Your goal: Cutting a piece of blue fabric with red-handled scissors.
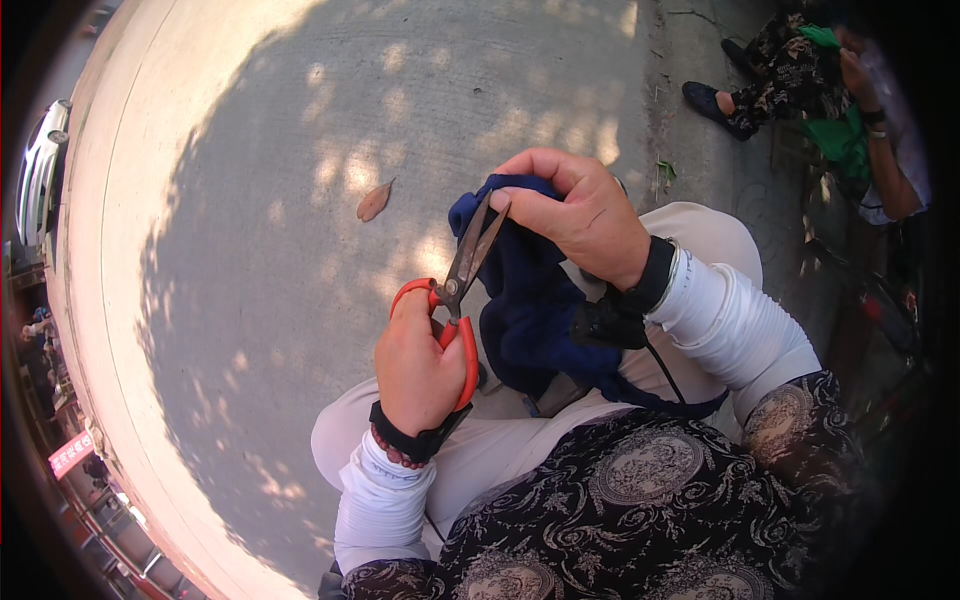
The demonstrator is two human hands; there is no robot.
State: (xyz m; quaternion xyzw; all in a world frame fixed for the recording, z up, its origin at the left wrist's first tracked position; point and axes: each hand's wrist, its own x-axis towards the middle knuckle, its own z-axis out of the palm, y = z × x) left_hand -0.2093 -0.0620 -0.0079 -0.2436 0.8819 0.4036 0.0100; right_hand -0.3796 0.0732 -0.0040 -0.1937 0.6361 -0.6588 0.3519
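Note:
My left hand point(415, 365) is closed round the red handles of a pair of scissors point(455, 285). The dark blades point up and stand slightly apart, with their tips close to the fingertips of my right hand point(585, 215). That hand pinches the upper edge of a dark blue cloth point(530, 290) between thumb and forefinger. From there the cloth hangs down over my lap in loose folds. One blade lies against the cloth near its top left; whether fabric sits between the blades cannot be made out.
A dry brown leaf point(374, 202) lies on the concrete ground point(270, 230) beyond my hands. At the upper right another person point(810, 80) sits with green cloth point(840, 145). A white car point(42, 170) stands far left, and a red sign point(70, 454) shows at the lower left.

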